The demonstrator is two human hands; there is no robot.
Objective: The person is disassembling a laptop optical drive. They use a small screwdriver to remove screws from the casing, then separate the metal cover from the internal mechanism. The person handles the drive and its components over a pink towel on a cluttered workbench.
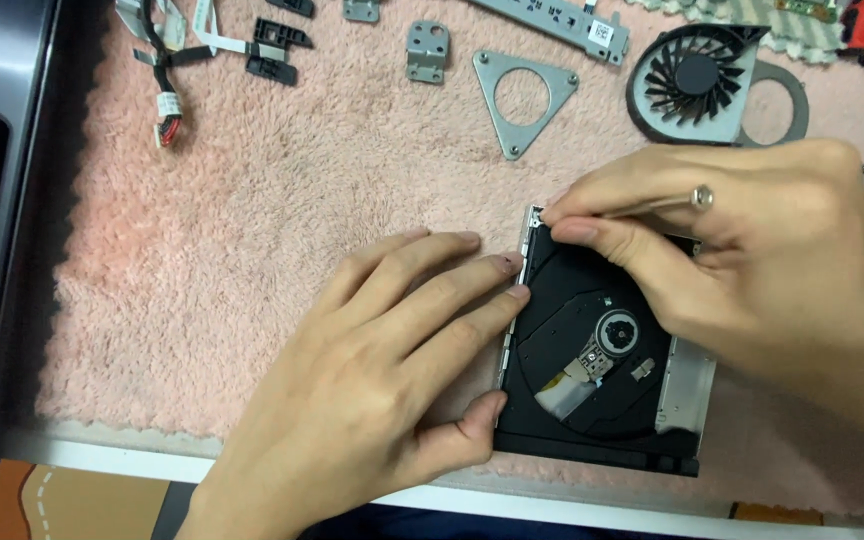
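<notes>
The left hand (372, 370) lay flat and open, pressing the side of one black disc drive (602, 350) near the front edge of the pink mat (252, 230). The right hand (752, 260) pinched one thin screwdriver (652, 203) at the drive's back corner. The drive's insides already showed. One fan (697, 75) and one triangle plate (524, 98) lay loose by the mat's back edge.

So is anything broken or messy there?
Nothing looks broken. The disc drive lies open with its insides showing, held by the left hand while the right hand works a thin metal tool at its corner. Loose parts like a fan lie scattered on the pink mat.
</notes>
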